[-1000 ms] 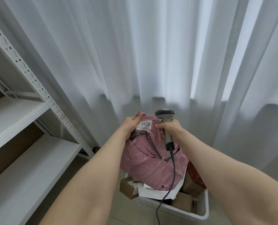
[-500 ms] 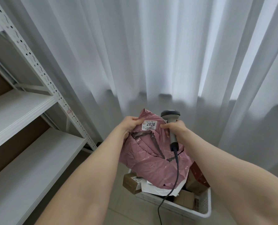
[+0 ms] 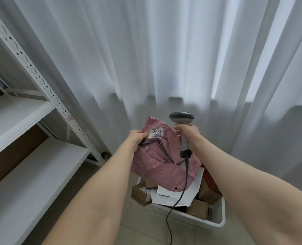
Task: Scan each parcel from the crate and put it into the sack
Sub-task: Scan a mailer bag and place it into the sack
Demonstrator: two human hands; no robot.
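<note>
Left grip (image 3: 137, 138) pinches the upper left corner of the pink parcel (image 3: 157, 161), thumb just beside its white label (image 3: 155, 132). It holds the bag raised at the centre of the frame, above the crate (image 3: 196, 216), so the printed face is turned up and readable. Right grip (image 3: 188, 132) is wrapped round the handle of the grey scanner (image 3: 182, 117), which stands upright at the parcel's right edge with its head above the label, not plainly aimed at it. The scanner's cable (image 3: 178, 197) hangs down across the crate. The scan looks to be lining up. Boxes and a white mailer lie in the crate at lower right. No sack is in view.
</note>
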